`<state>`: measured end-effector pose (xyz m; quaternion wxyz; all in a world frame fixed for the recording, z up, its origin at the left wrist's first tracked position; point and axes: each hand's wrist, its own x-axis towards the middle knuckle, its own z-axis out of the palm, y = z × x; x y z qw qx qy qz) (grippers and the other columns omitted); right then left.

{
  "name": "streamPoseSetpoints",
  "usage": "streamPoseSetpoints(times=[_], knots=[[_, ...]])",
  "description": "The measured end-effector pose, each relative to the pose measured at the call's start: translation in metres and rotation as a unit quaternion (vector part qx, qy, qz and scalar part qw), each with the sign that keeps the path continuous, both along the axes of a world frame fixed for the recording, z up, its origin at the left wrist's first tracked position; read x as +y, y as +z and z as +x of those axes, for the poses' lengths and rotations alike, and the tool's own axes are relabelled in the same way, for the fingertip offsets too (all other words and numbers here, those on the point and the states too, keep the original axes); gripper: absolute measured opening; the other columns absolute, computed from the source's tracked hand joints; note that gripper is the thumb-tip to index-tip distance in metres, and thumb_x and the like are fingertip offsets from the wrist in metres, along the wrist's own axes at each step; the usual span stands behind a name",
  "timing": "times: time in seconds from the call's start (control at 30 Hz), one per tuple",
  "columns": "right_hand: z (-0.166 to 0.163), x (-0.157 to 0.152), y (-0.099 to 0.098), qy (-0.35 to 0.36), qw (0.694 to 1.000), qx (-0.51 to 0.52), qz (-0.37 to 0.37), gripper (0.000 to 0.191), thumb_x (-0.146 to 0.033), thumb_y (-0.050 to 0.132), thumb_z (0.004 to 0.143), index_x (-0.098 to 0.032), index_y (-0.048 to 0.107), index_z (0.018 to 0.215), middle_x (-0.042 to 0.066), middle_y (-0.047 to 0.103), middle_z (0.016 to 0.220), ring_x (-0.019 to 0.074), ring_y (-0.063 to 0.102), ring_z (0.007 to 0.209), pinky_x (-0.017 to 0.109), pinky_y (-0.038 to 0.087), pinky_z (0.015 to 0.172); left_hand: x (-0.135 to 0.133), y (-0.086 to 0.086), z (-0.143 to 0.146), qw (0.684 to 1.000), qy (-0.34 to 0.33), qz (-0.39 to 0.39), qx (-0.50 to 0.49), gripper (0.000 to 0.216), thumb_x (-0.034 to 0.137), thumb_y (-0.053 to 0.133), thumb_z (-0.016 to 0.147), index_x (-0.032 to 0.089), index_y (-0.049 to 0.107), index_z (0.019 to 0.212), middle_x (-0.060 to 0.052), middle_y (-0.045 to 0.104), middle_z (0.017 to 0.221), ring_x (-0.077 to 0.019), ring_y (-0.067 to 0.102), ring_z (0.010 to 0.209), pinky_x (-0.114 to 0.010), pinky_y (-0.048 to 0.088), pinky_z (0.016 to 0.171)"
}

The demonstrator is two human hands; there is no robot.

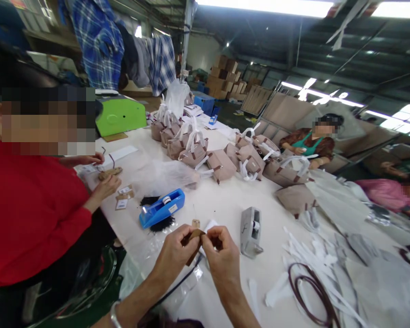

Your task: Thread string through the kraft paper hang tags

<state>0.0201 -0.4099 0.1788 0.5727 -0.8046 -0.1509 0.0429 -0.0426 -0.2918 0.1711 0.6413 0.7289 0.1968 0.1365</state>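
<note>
My left hand pinches a small brown tag in front of me, low over the white table. My right hand has its fingers closed at the other edge of the tag, close to the left fingertips. Part of the tag is hidden by the fingers. A thin dark cord runs below my hands. The blue tape dispenser lies to the left on a bunch of black strings. To the right is a grey tape dispenser.
Several beige handbags with white-wrapped handles spread across the table's far side. White strips and a coiled brown strap lie at right. A person in red works close on my left; another person stands opposite.
</note>
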Motion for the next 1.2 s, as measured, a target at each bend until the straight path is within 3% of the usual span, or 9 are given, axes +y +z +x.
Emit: streamPoseSetpoints(times=[0.5, 0.73, 0.87, 0.97, 1.07, 1.2], knots=[[-0.006, 0.014, -0.003, 0.003, 1.0, 0.008, -0.024, 0.019, -0.038, 0.064, 0.072, -0.021, 0.056, 0.072, -0.004, 0.058, 0.063, 0.0111, 0.054, 0.057, 0.025, 0.047, 0.058, 0.013, -0.004, -0.011, 0.998, 0.0, 0.061, -0.03, 0.018, 0.031, 0.055, 0.087, 0.021, 0.068, 0.08, -0.001, 0.063, 0.076, -0.0177, 0.058, 0.072, -0.024, 0.043, 0.064], [-0.008, 0.019, -0.008, 0.028, 0.995, -0.063, -0.071, 0.016, -0.037, 0.061, 0.077, -0.022, 0.059, 0.074, -0.001, 0.063, 0.067, 0.0128, 0.057, 0.062, 0.027, 0.049, 0.065, 0.016, -0.019, -0.017, 0.976, -0.011, 0.198, -0.09, 0.02, 0.024, 0.051, 0.092, 0.024, 0.068, 0.102, -0.005, 0.068, 0.096, -0.0199, 0.064, 0.089, -0.027, 0.047, 0.084], [-0.002, 0.03, -0.01, 0.067, 0.997, 0.023, -0.035, 0.022, -0.04, 0.061, 0.078, -0.023, 0.06, 0.091, 0.002, 0.07, 0.083, 0.0168, 0.065, 0.076, 0.031, 0.053, 0.076, 0.028, -0.028, -0.017, 0.976, 0.038, 0.204, -0.061, 0.032, 0.026, 0.052, 0.092, 0.024, 0.056, 0.123, -0.005, 0.069, 0.099, -0.0214, 0.065, 0.09, -0.031, 0.049, 0.085], [0.002, 0.05, -0.004, 0.114, 0.989, 0.094, -0.016, 0.026, -0.037, 0.063, 0.075, -0.024, 0.059, 0.097, 0.002, 0.072, 0.085, 0.0191, 0.067, 0.08, 0.033, 0.054, 0.077, 0.043, -0.032, -0.019, 0.965, 0.077, 0.244, -0.059, 0.017, 0.025, 0.049, 0.094, 0.022, 0.058, 0.108, -0.003, 0.066, 0.087, -0.0213, 0.064, 0.08, -0.033, 0.048, 0.075], [0.003, 0.078, 0.002, 0.156, 0.982, 0.105, -0.018, 0.023, -0.034, 0.063, 0.073, -0.022, 0.06, 0.093, 0.001, 0.072, 0.076, 0.0189, 0.066, 0.071, 0.033, 0.052, 0.07, 0.06, -0.037, -0.026, 0.949, 0.106, 0.289, -0.065, 0.013, 0.022, 0.046, 0.095, 0.022, 0.056, 0.086, -0.001, 0.062, 0.082, -0.02, 0.061, 0.077, -0.032, 0.045, 0.07], [-0.003, 0.11, -0.002, 0.189, 0.975, 0.114, -0.039, 0.025, -0.036, 0.064, 0.07, -0.023, 0.062, 0.091, 0.001, 0.072, 0.071, 0.0196, 0.064, 0.063, 0.035, 0.052, 0.067, 0.075, -0.044, -0.043, 0.947, 0.141, 0.281, -0.069, 0.013, 0.016, 0.046, 0.093, 0.022, 0.054, 0.084, 0.0, 0.059, 0.083, -0.0177, 0.058, 0.078, -0.03, 0.044, 0.073]])
